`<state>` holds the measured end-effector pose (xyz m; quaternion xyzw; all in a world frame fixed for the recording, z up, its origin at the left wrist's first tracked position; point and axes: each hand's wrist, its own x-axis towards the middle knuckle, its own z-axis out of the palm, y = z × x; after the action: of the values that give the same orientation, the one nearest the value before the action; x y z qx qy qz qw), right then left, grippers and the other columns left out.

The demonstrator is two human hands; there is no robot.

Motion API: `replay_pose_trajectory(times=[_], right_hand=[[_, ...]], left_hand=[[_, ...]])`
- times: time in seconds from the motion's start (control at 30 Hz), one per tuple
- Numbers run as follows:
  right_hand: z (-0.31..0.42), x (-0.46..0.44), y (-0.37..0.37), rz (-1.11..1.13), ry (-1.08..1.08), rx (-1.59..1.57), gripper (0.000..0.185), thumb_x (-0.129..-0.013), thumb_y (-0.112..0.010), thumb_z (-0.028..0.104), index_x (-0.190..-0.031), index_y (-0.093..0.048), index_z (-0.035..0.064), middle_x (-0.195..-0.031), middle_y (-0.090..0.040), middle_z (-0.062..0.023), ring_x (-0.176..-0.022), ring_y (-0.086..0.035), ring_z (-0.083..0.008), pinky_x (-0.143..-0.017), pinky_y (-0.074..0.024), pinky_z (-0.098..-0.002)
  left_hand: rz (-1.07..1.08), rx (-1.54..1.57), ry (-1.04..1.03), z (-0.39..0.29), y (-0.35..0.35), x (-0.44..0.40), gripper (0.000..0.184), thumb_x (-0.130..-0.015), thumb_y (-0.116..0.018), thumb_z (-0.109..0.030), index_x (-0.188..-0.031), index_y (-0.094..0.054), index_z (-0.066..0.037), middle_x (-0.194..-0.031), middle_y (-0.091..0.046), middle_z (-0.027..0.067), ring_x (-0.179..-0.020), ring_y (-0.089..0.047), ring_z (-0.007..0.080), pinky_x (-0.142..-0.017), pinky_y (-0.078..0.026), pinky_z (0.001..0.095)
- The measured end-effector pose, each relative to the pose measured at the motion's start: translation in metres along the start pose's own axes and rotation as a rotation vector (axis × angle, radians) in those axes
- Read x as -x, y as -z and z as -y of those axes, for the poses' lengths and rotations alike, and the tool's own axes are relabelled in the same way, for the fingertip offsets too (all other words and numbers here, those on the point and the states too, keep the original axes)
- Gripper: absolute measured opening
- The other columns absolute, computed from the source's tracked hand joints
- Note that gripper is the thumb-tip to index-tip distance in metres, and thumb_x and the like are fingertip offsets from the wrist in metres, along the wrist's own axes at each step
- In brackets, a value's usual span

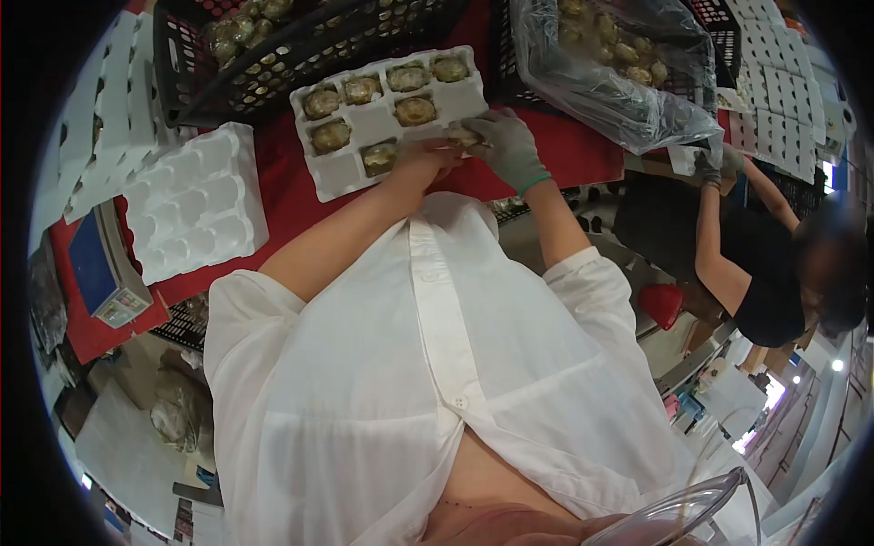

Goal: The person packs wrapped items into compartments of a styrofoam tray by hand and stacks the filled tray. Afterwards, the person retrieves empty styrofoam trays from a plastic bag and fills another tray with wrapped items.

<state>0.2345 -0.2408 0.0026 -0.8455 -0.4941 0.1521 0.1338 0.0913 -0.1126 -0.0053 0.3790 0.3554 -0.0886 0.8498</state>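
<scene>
A white foam tray [355, 173] with rounded pockets lies on the red table, and several brownish-green, egg-shaped items in clear wrap [416, 111] sit in its pockets. My right hand [512, 150], in a grey glove with a green cuff, grips another wrapped egg-shaped item [464, 136] over the tray's right end. From the left, my bare left hand [426, 166] meets it, fingers bent together at the item's near side. Its fingertips are partly hidden.
Black crates [300, 55] and a plastic-lined crate [628, 118] of similar items stand behind the tray. At left are a foam tray [196, 209], stacked trays [100, 118] and a blue box [102, 264]. A co-worker [765, 291] stands at right.
</scene>
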Motion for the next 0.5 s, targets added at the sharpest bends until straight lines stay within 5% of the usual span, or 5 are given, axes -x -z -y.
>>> replay_pose_trajectory(times=[0.03,0.1,0.2,0.33,0.5], right_hand=[[0.001,-0.005,0.001,0.056,0.012,0.078,0.044,-0.069,-0.077,0.021,-0.112,-0.068,0.0158,-0.109,-0.061,-0.006,-0.106,-0.055,-0.027,-0.089,-0.0483,-0.0391],[0.004,-0.01,0.005,0.076,0.001,0.107,0.041,-0.07,-0.077,0.022,-0.11,-0.069,0.0172,-0.108,-0.061,-0.0053,-0.106,-0.055,-0.027,-0.088,-0.0484,-0.0393],[0.008,-0.022,0.016,0.157,0.021,0.251,0.038,-0.069,-0.076,0.023,-0.107,-0.071,0.0183,-0.105,-0.06,-0.0038,-0.103,-0.055,-0.0268,-0.087,-0.0488,-0.0397],[0.013,-0.029,0.008,0.219,0.102,0.509,0.029,-0.071,-0.076,0.022,-0.098,-0.071,0.0151,-0.103,-0.058,-0.0044,-0.099,-0.057,-0.0262,-0.083,-0.0506,-0.0403],[0.0,-0.024,-0.012,0.131,0.103,0.32,0.026,-0.072,-0.074,0.019,-0.095,-0.066,0.0086,-0.104,-0.057,-0.0096,-0.091,-0.061,-0.03,-0.074,-0.0526,-0.0421]], left_hand=[[0.0,0.001,0.003,0.0,0.005,-0.006,0.033,-0.086,-0.059,-0.005,-0.119,-0.059,0.0,-0.101,-0.068,0.0089,-0.091,-0.063,0.016,-0.077,-0.049,0.0278],[-0.085,-0.727,-0.334,0.003,0.017,-0.014,0.048,-0.083,-0.066,-0.01,-0.128,-0.054,-0.002,-0.102,-0.066,0.0128,-0.094,-0.063,0.024,-0.08,-0.05,0.0335],[0.049,-1.166,-0.508,0.003,0.029,-0.005,0.059,-0.079,-0.069,-0.013,-0.135,-0.049,-0.005,-0.105,-0.063,0.0156,-0.095,-0.063,0.0307,-0.083,-0.051,0.0382],[-0.031,-1.474,-0.552,0.006,0.021,-0.006,0.064,-0.079,-0.068,-0.013,-0.138,-0.045,-0.006,-0.106,-0.061,0.0151,-0.095,-0.062,0.0328,-0.084,-0.051,0.041],[-0.041,-1.681,-0.765,0.014,0.028,-0.013,0.063,-0.077,-0.06,-0.006,-0.138,-0.043,-0.003,-0.101,-0.06,0.0148,-0.09,-0.063,0.0311,-0.076,-0.053,0.0385]])
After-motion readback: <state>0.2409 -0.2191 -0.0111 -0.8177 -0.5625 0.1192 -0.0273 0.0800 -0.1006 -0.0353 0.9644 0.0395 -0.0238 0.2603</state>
